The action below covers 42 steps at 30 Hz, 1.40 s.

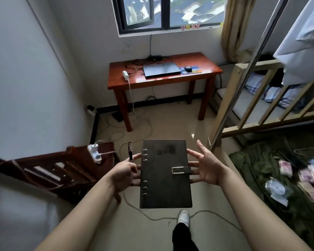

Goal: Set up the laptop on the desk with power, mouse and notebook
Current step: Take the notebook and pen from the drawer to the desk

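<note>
Notebook (166, 178) closed, in mid-air between both grips, well apart from the bench (163, 80). Left grip (124, 173): fingers spread under the ringed edge, pinching a pen (130, 151) upright. Right grip (207, 167): released, straight fingers touching the clasp edge.

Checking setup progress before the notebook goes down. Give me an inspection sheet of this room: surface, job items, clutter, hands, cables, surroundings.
Surface: red-brown desk under the window.
Job's things: closed laptop and mouse on desk, mouse on its pad; white charger at desk's left; notebook carried in the air, clasp shut.
Clutter: packets on green blanket, right.
Hands: left hand pinches pen and touches notebook's ring edge; right hand, fingers straight, supports the clasp edge.
Cables: black tangle behind laptop; charger lead hangs off desk; cord loops on floor.
Surroundings: curtain, wooden bed frame right, dark chair left.
</note>
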{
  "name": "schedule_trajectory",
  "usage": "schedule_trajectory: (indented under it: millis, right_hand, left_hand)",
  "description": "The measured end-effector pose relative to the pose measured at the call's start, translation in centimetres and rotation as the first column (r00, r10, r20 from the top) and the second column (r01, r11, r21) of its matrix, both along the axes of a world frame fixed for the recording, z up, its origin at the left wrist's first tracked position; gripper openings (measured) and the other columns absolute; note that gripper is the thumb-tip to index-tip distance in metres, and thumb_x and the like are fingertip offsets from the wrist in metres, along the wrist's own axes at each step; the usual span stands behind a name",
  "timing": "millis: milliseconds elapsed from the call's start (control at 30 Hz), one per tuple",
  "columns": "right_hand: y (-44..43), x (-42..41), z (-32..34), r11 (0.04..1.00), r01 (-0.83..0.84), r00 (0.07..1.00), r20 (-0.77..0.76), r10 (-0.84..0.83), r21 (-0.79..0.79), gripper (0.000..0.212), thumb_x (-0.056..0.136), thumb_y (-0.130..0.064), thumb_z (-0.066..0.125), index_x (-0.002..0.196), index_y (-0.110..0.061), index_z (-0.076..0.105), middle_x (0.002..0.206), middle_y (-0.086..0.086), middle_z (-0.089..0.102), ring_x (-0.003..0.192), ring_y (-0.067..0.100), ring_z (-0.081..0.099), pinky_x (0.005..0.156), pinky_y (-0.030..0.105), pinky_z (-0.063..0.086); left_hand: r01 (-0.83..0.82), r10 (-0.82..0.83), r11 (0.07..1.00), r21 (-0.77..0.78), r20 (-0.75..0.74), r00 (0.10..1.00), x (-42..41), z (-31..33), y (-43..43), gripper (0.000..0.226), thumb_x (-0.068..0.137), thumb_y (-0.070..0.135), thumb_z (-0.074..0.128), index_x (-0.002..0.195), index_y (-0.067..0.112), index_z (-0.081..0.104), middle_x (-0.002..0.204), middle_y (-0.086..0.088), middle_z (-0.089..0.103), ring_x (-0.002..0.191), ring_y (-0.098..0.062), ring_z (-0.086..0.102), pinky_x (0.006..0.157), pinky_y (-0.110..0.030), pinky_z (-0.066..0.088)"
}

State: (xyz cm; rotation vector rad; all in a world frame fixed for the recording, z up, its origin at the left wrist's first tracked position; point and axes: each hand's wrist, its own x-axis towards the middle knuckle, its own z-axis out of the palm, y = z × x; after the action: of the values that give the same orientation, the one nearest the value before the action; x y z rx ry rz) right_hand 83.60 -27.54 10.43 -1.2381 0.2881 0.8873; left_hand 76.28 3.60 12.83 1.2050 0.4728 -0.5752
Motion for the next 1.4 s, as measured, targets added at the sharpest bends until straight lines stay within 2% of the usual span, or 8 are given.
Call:
schedule_trajectory:
  millis: [100,200,300,433,533,967,1200,1400]
  right_hand:
    - [0.0,8.2,-0.7,0.999,0.010,1.000,-0.020,-0.009,0.030,0.082,0.072,-0.092,0.052,0.133,-0.039,0.062,0.131,0.018,0.067,0.113,0.041,0.069,0.086,0.063,0.056]
    - [0.8,16.1,0.1,1.000,-0.008,0.999,-0.047,0.009,0.024,0.080,0.073,-0.091,0.052,0.131,-0.038,0.063,0.133,0.018,0.065,0.112,0.040,0.069,0.085,0.063,0.056]
    - [1.7,23.2,1.9,0.998,-0.041,0.999,-0.027,0.043,0.049,0.071,0.078,-0.085,0.053,0.131,-0.039,0.062,0.130,0.017,0.068,0.112,0.039,0.070,0.085,0.063,0.056]
    - [3.4,32.1,3.6,0.996,-0.084,0.996,-0.007,0.084,0.042,0.051,0.093,-0.067,0.050,0.134,-0.039,0.059,0.127,0.018,0.069,0.112,0.038,0.070,0.089,0.062,0.056]
    - [4.6,38.3,3.1,0.996,-0.090,0.996,-0.006,0.091,0.019,0.045,0.099,-0.055,0.046,0.140,-0.038,0.054,0.133,0.019,0.065,0.112,0.037,0.070,0.085,0.058,0.058]
    - [8.0,68.6,3.3,0.988,0.133,0.991,0.034,-0.130,-0.079,0.037,0.095,-0.060,0.048,0.121,-0.043,0.069,0.108,0.010,0.077,0.102,0.034,0.074,0.080,0.057,0.058]
    - [4.3,78.6,3.3,0.963,0.260,0.966,0.018,-0.260,-0.072,0.045,0.098,-0.062,0.039,0.135,-0.042,0.056,0.138,0.016,0.063,0.117,0.036,0.067,0.086,0.055,0.057]
    - [0.8,90.8,-0.3,0.950,0.286,0.957,-0.012,-0.290,-0.123,0.051,0.097,-0.065,0.036,0.143,-0.046,0.047,0.140,0.016,0.061,0.115,0.034,0.066,0.091,0.053,0.052]
  left_hand:
    - [-0.023,0.023,0.999,0.047,0.017,1.000,8.2,-0.3,-0.4,0.075,0.079,-0.015,0.025,0.135,0.030,0.048,0.123,-0.022,0.065,0.103,-0.042,0.064,0.078,-0.054,0.052]
    - [-0.056,0.056,0.995,0.084,0.003,0.998,15.6,0.3,-0.3,0.077,0.079,-0.015,0.024,0.136,0.032,0.047,0.119,-0.023,0.064,0.087,-0.033,0.059,0.066,-0.040,0.041]
    - [-0.089,0.088,0.995,0.053,0.006,0.996,22.5,1.5,0.7,0.079,0.079,-0.016,0.023,0.137,0.033,0.046,0.122,-0.023,0.063,0.071,-0.029,0.064,0.052,-0.031,0.045]
    - [-0.104,0.102,0.994,0.041,0.050,0.994,30.5,2.6,2.0,0.076,0.080,-0.015,0.025,0.134,0.032,0.051,0.131,-0.025,0.059,0.106,-0.041,0.056,0.084,-0.055,0.045]
    - [-0.112,0.110,0.993,0.042,0.044,0.993,36.6,1.9,3.2,0.075,0.080,-0.016,0.025,0.134,0.031,0.050,0.129,-0.025,0.061,0.111,-0.044,0.058,0.092,-0.061,0.043]
    - [0.110,-0.110,0.994,0.004,0.074,0.991,73.1,0.9,6.9,0.077,0.077,-0.013,0.025,0.135,0.031,0.050,0.120,-0.021,0.061,0.087,-0.033,0.058,0.074,-0.043,0.047]
    - [0.292,-0.291,0.956,-0.024,0.043,0.956,88.3,1.0,3.3,0.077,0.077,-0.015,0.024,0.133,0.031,0.050,0.109,-0.013,0.071,0.079,-0.033,0.068,0.071,-0.044,0.054]
    - [0.318,-0.318,0.948,-0.019,0.000,0.948,101.3,-1.6,-1.1,0.076,0.074,-0.013,0.024,0.120,0.033,0.063,0.114,-0.016,0.067,0.083,-0.030,0.063,0.071,-0.038,0.044]
